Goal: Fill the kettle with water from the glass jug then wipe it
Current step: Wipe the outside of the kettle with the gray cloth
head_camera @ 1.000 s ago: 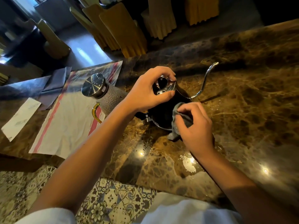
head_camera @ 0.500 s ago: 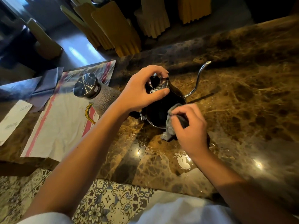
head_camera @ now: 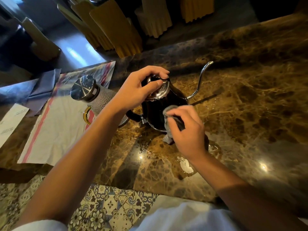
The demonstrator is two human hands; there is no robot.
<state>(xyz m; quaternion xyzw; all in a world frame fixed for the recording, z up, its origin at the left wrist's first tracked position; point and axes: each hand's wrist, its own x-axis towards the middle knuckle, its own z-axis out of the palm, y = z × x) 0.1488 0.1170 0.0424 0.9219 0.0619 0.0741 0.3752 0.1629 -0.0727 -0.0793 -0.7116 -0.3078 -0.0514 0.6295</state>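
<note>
Head view: a dark kettle (head_camera: 156, 110) is seen standing on the marble bench (head_camera: 250, 105), its thin spout (head_camera: 202, 77) pointed far and right. Its lid (head_camera: 159, 91) is gripped from above by the curled fingers (head_camera: 160, 72) of the left hand (head_camera: 138, 90). A grey cloth (head_camera: 168, 120) is clenched in the right hand (head_camera: 188, 132) and pressed against the kettle's near side. A glass jug (head_camera: 100, 99) with a metal cap is set just left, on a striped towel (head_camera: 55, 130).
</note>
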